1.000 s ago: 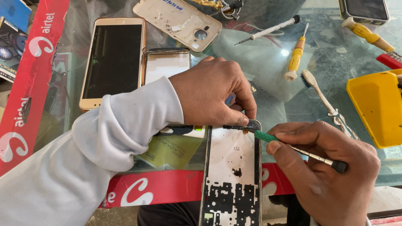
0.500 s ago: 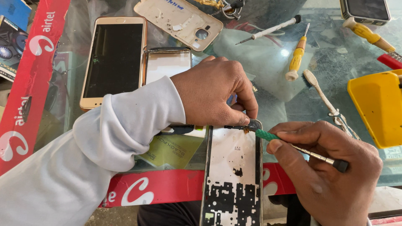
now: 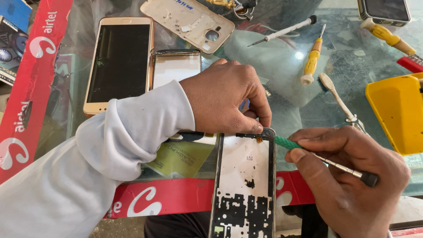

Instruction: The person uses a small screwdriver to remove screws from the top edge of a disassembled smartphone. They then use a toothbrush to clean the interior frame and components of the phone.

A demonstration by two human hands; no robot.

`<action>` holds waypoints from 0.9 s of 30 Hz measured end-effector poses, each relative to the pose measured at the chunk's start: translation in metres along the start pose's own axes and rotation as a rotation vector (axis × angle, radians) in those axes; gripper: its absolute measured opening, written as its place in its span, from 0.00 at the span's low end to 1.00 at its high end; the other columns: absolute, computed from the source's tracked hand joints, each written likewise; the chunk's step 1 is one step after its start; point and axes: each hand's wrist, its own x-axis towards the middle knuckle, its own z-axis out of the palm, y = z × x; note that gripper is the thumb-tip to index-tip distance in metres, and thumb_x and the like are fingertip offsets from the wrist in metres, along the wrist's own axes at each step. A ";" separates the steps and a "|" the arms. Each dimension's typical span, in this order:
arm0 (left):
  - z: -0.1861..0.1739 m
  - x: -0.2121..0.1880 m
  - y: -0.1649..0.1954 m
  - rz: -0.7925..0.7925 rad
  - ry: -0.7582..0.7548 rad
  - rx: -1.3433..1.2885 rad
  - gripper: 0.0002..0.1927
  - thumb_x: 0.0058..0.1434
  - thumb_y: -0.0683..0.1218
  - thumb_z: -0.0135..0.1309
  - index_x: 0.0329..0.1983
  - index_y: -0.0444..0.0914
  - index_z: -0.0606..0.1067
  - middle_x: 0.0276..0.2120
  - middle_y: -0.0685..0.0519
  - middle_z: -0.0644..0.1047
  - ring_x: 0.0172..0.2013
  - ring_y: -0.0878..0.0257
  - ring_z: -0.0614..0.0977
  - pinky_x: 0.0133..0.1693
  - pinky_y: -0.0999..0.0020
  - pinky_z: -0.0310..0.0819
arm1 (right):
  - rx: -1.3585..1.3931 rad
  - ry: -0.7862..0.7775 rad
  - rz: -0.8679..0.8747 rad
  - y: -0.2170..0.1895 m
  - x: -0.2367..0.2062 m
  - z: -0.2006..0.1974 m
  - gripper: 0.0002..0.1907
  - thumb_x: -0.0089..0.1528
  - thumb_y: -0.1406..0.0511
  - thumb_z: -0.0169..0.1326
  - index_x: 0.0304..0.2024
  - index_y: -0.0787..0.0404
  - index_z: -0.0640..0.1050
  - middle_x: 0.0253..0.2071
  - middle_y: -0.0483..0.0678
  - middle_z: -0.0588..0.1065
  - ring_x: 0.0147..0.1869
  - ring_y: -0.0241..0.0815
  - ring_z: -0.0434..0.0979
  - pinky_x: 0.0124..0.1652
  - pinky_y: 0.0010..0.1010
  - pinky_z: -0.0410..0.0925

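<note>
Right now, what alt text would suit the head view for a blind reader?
A left hand steadies a stripped phone frame while the right hand works a green-handled screwdriver at its top corner, on a glass table with phones and tools.

Surface: a glass-topped counter (image 3: 291, 103), scuffed and dusty, fills nearly the whole view.
Edging: a red band with white lettering (image 3: 31, 75) runs down the left side and along the near edge.
Under the glass: dim, blurred shapes, possibly stored goods.
Light: bright daylight, with one small glare spot (image 3: 299, 55) on the glass.
Floor: a pale sliver (image 3: 407, 209) at lower right.
</note>
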 end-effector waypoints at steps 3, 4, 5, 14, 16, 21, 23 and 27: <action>0.001 -0.001 -0.001 0.000 -0.004 0.017 0.08 0.50 0.55 0.65 0.29 0.49 0.87 0.22 0.60 0.84 0.28 0.67 0.84 0.50 0.62 0.70 | -0.011 -0.009 -0.015 0.002 -0.002 -0.002 0.04 0.58 0.75 0.61 0.35 0.71 0.79 0.39 0.56 0.83 0.39 0.38 0.86 0.38 0.26 0.79; 0.001 -0.001 -0.001 -0.009 -0.011 0.020 0.08 0.50 0.56 0.65 0.29 0.49 0.87 0.22 0.60 0.84 0.28 0.67 0.84 0.51 0.61 0.70 | -0.022 -0.013 -0.025 0.003 -0.002 -0.002 0.04 0.58 0.75 0.61 0.35 0.71 0.79 0.39 0.56 0.83 0.38 0.38 0.86 0.37 0.26 0.78; 0.000 0.000 -0.001 -0.005 -0.005 0.020 0.08 0.50 0.55 0.65 0.29 0.49 0.87 0.22 0.60 0.84 0.28 0.67 0.84 0.51 0.62 0.70 | -0.039 -0.019 -0.029 0.003 -0.002 -0.002 0.04 0.57 0.76 0.61 0.34 0.71 0.80 0.39 0.56 0.83 0.38 0.38 0.86 0.37 0.26 0.78; 0.000 0.000 -0.001 -0.020 -0.013 0.015 0.08 0.50 0.55 0.65 0.30 0.50 0.87 0.23 0.60 0.84 0.27 0.68 0.84 0.49 0.63 0.73 | -0.047 -0.021 -0.011 0.000 -0.001 -0.001 0.04 0.55 0.76 0.61 0.34 0.71 0.80 0.38 0.55 0.83 0.37 0.37 0.85 0.37 0.25 0.77; -0.001 0.000 -0.001 -0.055 -0.026 0.007 0.08 0.49 0.55 0.64 0.30 0.50 0.86 0.23 0.61 0.83 0.27 0.68 0.84 0.45 0.66 0.77 | 0.017 -0.015 -0.006 0.000 -0.002 -0.001 0.04 0.56 0.75 0.60 0.34 0.71 0.80 0.38 0.54 0.83 0.38 0.36 0.85 0.38 0.24 0.77; 0.000 0.000 -0.001 -0.005 -0.001 0.008 0.08 0.49 0.54 0.65 0.29 0.49 0.87 0.22 0.60 0.84 0.27 0.68 0.85 0.47 0.66 0.74 | -0.074 -0.028 -0.046 0.003 -0.002 -0.003 0.04 0.54 0.76 0.61 0.33 0.71 0.80 0.38 0.55 0.84 0.37 0.37 0.85 0.37 0.25 0.77; 0.001 0.000 -0.001 0.001 0.000 0.002 0.07 0.49 0.53 0.65 0.29 0.49 0.87 0.23 0.60 0.84 0.27 0.68 0.85 0.47 0.66 0.74 | -0.044 -0.022 -0.034 0.003 -0.003 -0.003 0.04 0.55 0.76 0.61 0.33 0.71 0.80 0.38 0.55 0.84 0.38 0.37 0.85 0.38 0.25 0.77; 0.001 -0.001 -0.002 -0.026 -0.010 0.001 0.08 0.49 0.54 0.65 0.29 0.49 0.86 0.23 0.60 0.84 0.27 0.68 0.84 0.44 0.67 0.76 | -0.057 -0.023 -0.019 0.002 -0.002 -0.002 0.04 0.55 0.76 0.61 0.34 0.71 0.81 0.38 0.55 0.84 0.38 0.37 0.86 0.37 0.25 0.77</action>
